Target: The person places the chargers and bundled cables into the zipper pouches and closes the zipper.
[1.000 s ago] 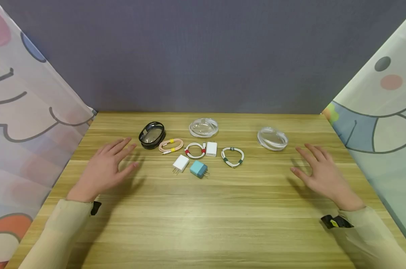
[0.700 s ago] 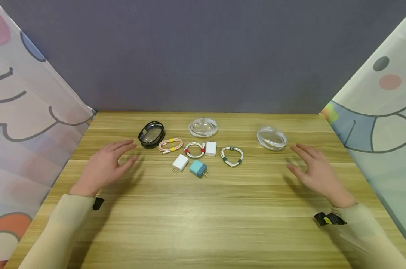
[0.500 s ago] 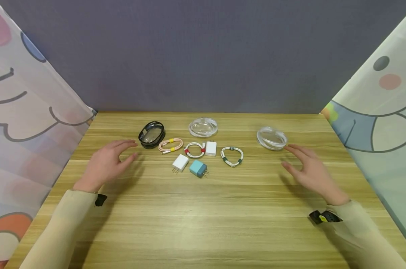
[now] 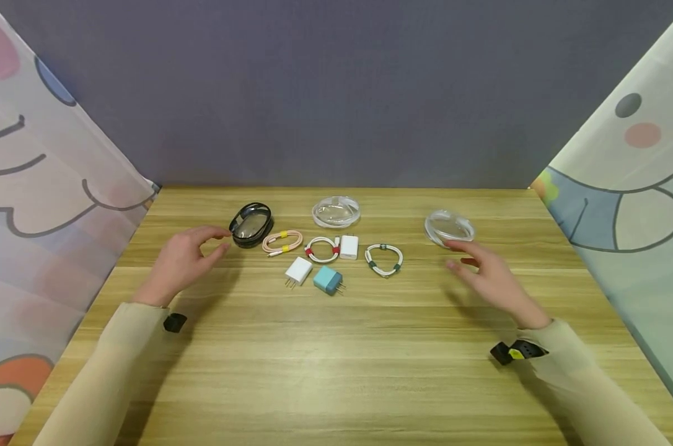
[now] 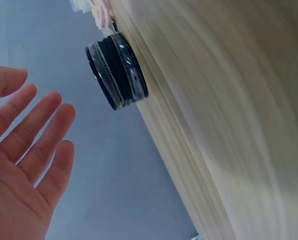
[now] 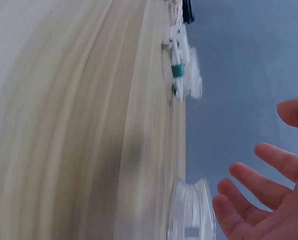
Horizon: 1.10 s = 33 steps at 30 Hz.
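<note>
Beyond and left of the blue charger [image 4: 328, 280] lies the black-rimmed case [image 4: 252, 226], the left hand [image 4: 186, 263] just beside it, relaxed and grasping nothing. Right of that charger, the right hand [image 4: 492, 279], likewise empty, hangs by the rightmost clear case [image 4: 450, 227]; contact is hard to tell. A light, low pinch should suit smooth cases.

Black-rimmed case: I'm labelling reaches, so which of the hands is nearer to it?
Left. The left hand is just left of the black-rimmed case; the right hand is well off to its right, near the rightmost clear case.
</note>
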Tool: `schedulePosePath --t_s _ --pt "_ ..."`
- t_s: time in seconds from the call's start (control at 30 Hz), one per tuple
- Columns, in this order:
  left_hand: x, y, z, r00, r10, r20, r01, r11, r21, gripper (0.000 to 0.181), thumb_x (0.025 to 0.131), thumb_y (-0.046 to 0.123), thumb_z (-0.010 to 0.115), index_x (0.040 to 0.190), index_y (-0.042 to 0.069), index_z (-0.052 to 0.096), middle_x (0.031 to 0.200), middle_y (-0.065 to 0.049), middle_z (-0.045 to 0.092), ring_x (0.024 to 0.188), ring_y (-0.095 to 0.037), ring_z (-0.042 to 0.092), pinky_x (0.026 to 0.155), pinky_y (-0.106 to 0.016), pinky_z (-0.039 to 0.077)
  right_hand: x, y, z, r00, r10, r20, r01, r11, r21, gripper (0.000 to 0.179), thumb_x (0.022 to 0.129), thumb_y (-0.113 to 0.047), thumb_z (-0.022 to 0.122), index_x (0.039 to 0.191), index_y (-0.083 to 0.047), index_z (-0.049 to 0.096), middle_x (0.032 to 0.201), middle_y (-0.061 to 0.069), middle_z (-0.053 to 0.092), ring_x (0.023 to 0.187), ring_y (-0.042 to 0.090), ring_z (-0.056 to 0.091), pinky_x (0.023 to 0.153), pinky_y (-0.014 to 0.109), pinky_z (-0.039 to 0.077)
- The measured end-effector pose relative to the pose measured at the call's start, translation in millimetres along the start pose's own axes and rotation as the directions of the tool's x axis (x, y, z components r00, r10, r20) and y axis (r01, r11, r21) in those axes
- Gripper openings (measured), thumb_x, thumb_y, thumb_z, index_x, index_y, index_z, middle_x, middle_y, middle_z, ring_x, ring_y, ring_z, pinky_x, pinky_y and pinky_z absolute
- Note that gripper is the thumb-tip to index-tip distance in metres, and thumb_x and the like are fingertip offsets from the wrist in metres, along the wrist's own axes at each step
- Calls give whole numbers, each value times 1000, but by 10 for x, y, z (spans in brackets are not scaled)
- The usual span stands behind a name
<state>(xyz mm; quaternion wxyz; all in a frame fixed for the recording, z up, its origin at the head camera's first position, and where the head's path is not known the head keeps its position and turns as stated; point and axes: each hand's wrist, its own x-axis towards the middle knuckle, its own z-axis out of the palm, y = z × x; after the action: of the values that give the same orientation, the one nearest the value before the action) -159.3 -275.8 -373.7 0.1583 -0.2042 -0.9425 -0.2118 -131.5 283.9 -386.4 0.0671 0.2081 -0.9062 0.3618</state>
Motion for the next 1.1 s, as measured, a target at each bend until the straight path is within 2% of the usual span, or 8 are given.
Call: schedulePosePath --t_s 0.1,0.23,0.33,0.47,0.6,0.67,0.9,1.1 --pt "25 -9 12 1000 -8 -3 8 999 -33 21 93 17 71 113 9 73 111 -11 71 37 -4 35 44 -28 36 50 -56 49 999 27 22 -28 997 79 39 98 -8 64 135 1 59 132 17 61 121 34 55 93 45 51" --pt "49 -34 35 1000 -23 22 24 998 -58 23 93 15 71 115 9 73 110 -12 71 37 -5 35 43 -28 36 120 -130 124 997 44 67 -56 982 181 39 98 -6 62 136 2 57 134 19 60 123 33 55 94 24 50" --pt "74 -55 68 999 -28 44 31 998 -62 25 91 13 73 116 9 72 111 -13 71 43 -7 39 49 -31 40 180 -182 179 995 41 93 -62 969 239 39 99 -5 61 136 3 56 135 19 59 122 36 55 92 14 45" --pt "134 -95 127 996 -36 77 40 998 -56 25 90 15 75 114 9 72 113 -12 70 56 -15 50 63 -40 46 257 -236 253 994 24 109 -54 957 286 39 99 -5 60 137 4 55 136 19 58 122 40 55 94 16 46" --pt "205 -141 194 993 -27 115 30 999 -28 22 89 14 75 110 9 73 114 -10 70 80 -28 66 76 -48 51 322 -270 343 992 6 126 -45 948 314 38 100 -6 59 136 5 55 136 19 58 125 36 53 95 20 47" --pt "227 -153 222 991 -22 128 23 1000 -10 20 89 13 75 109 9 73 111 -9 70 92 -31 67 79 -50 51 341 -288 392 991 3 133 -47 942 331 37 100 -5 59 135 5 56 134 19 59 125 35 53 94 21 48" --pt "267 -169 276 989 15 145 -24 998 58 20 86 9 77 106 8 74 101 -6 70 88 -27 65 74 -48 52 402 -340 537 986 -3 169 -58 935 349 36 99 -4 60 134 5 58 133 19 60 122 35 56 94 25 49" --pt "320 -182 302 988 27 153 -41 995 88 19 84 8 80 102 10 74 98 -3 68 89 -25 64 73 -47 54 496 -395 611 981 -21 194 -52 929 365 37 100 -8 60 135 4 57 135 17 60 124 33 56 99 39 49"
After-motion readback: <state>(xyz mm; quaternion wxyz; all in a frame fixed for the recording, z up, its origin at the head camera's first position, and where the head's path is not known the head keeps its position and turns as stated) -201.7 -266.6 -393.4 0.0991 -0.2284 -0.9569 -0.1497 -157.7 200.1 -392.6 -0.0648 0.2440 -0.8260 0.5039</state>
